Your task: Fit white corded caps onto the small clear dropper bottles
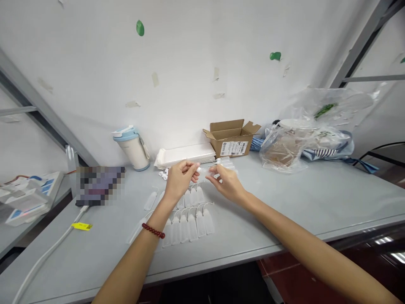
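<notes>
My left hand (181,179) is closed in a pinch on a small white cap (198,169). Just right of it, my right hand (229,181) pinches a small translucent bottle (206,172), partly hidden by the fingers. Cap and bottle are close together; whether they touch is too small to tell. Below my hands, several translucent squeeze bottles with thin bent spouts lie in two rows, a front row (192,228) and a back row (193,197). My left forearm hides part of both rows. Loose white caps (163,174) lie beyond my left hand.
Behind my hands are a stack of white flat packs (186,154), an open cardboard box (232,141) and more clear pieces (227,163). A tumbler (133,150) and a cable (47,253) are left. Plastic bags (284,147) lie right on the grey table (303,194).
</notes>
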Tool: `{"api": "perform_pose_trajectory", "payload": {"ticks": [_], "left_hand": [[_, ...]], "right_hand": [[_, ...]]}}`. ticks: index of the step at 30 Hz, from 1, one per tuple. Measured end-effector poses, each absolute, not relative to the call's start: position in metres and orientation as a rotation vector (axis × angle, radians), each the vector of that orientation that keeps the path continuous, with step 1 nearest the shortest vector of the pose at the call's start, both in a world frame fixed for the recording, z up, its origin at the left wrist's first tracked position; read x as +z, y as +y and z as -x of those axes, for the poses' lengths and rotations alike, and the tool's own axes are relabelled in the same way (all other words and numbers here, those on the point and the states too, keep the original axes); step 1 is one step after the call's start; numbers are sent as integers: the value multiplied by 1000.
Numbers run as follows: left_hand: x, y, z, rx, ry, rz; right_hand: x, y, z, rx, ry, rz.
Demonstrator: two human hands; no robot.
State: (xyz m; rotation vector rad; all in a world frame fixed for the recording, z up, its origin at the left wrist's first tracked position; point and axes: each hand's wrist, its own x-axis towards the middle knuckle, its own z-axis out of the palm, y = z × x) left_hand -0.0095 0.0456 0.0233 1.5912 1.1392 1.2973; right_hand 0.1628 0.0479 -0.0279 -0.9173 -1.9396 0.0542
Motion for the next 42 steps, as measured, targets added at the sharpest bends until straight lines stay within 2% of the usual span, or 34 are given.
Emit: {"api": "perform_pose_trajectory", "payload": {"ticks": [6, 14, 34, 42], "left_hand": [[28, 43, 7, 1298, 1166, -1608], [28, 46, 18, 1102, 1120, -1748], [33, 43, 19, 1085, 1135, -1642], [30, 43, 18, 1133, 1075, -1663]], "right_hand": [[-24, 46, -162, 135, -1937, 964], [-23, 49, -167, 168, -1953, 986], [-23, 48, -167, 173, -1891, 960], [-19, 43, -164, 312, -1868, 1042]]}}
